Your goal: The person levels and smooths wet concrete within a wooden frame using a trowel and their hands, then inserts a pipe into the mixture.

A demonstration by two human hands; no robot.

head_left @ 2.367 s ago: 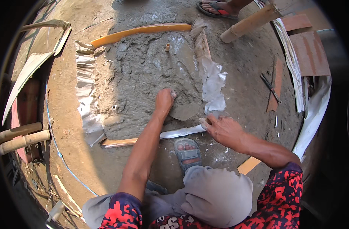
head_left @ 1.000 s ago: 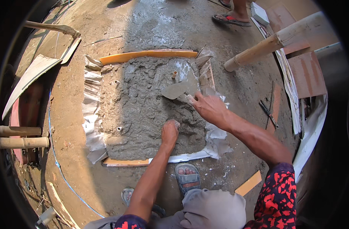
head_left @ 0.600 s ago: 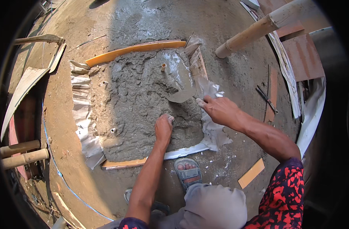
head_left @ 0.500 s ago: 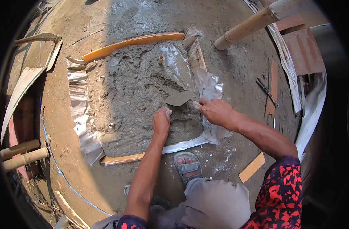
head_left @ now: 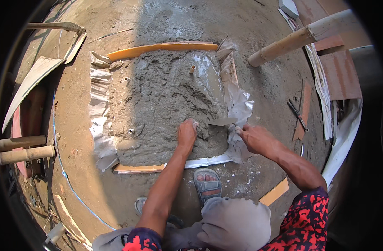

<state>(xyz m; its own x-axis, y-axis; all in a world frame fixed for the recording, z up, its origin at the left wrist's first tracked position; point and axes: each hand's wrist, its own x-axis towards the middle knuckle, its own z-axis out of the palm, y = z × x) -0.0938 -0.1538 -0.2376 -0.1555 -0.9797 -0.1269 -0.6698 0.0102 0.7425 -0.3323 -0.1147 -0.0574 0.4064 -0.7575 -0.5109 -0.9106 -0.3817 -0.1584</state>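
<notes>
1. The right hand [head_left: 255,138] there is gripping a pointing trowel [head_left: 222,121], angled over the right side of the wet concrete [head_left: 162,108].
2. The left hand [head_left: 187,133], fingers curled, is down at the concrete, just left of the trowel; what it's closed on, if anything, I can't tell.
3. An orange board [head_left: 158,49] edges the far side.

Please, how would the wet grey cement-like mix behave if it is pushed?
The wet grey cement-like mix would probably yield softly, as its surface is dented and lumpy. It may hold its shape afterwards, since ridges stand beside the flat grey metal trowel. It is perhaps slippery near the short brown tube, where the surface shines.
</notes>
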